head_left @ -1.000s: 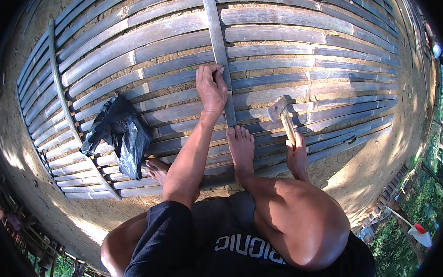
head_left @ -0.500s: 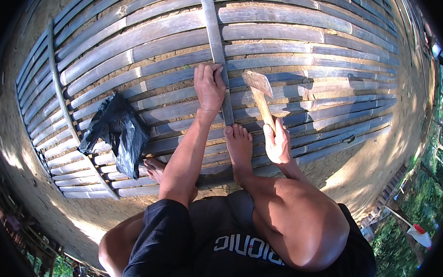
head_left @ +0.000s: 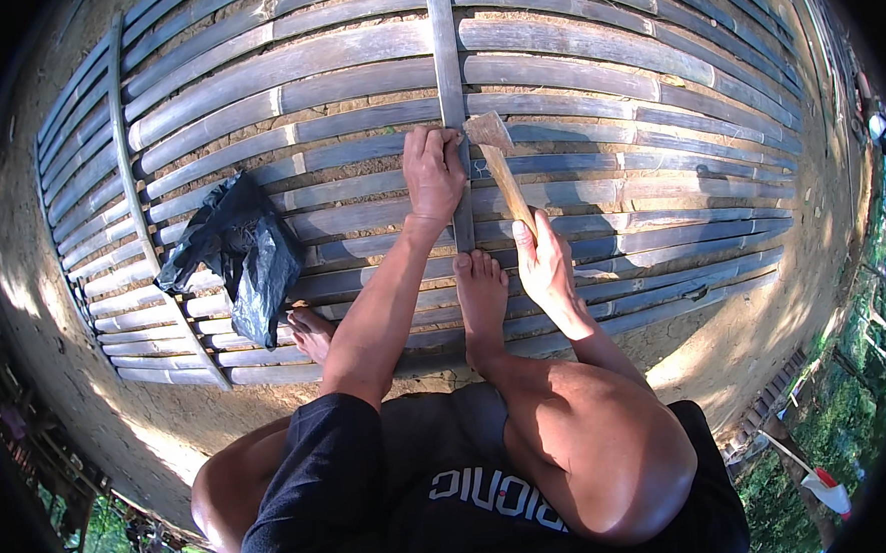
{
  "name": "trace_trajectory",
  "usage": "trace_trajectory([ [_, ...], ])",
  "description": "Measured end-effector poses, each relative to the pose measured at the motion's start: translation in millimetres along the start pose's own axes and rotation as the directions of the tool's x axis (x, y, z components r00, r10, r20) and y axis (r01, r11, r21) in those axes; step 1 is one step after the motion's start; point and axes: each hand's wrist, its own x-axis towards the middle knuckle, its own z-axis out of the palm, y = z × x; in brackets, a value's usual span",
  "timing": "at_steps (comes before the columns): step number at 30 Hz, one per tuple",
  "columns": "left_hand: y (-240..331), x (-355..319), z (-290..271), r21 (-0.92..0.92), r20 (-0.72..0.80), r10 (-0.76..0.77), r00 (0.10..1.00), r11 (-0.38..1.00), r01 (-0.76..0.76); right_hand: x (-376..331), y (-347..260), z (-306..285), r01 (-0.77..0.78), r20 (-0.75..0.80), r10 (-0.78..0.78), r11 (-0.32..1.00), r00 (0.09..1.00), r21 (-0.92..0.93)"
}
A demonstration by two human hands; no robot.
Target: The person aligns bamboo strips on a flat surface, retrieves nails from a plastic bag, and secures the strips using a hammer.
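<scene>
A hammer [head_left: 498, 168] with a pale wooden handle is gripped near the handle's lower end by the right hand [head_left: 544, 261], whose fingers are wrapped around the shaft. The hammer head is carried up and away from that hand and hangs just beside the fingertips of the left hand [head_left: 434, 172], right at the edge of a narrow cross strip [head_left: 449, 86]. Holding the handle so far down looks suited to a full swing. The left hand is pressed flat, fingers bent over the cross strip, apparently to pin it against the slats beneath; whether a nail is pinched under those fingertips cannot be told.

The cross strip runs away from both hands, straight across a panel of split bamboo slats [head_left: 602, 58] that lies on bare earth. Just below the left hand, the strip's near end is met by a bare foot [head_left: 481, 295], seemingly planted there so that the strip is kept from shifting. Between the two hands only the strip and the hammer handle are found.

Well to the left of the left hand, a crumpled black plastic bag [head_left: 236, 252] is left lying on the slats, beside a second cross strip [head_left: 138, 182]. Another bare foot [head_left: 313, 331] is set on the slats' near edge, below that bag.
</scene>
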Motion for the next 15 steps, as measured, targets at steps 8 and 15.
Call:
trace_trajectory([
  [8, -1, -1, 0, 0.020, 0.022, -0.013, 1.000, 1.000, 0.012, 8, -41, -33, -0.239, 0.242, 0.204, 0.963, 0.949, 0.125],
  [15, -1, 0, 1, -0.001, 0.012, 0.001, 1.000, 1.000, -0.001, 3, -26, -10, -0.079, 0.009, 0.079, 0.995, 0.997, 0.057],
])
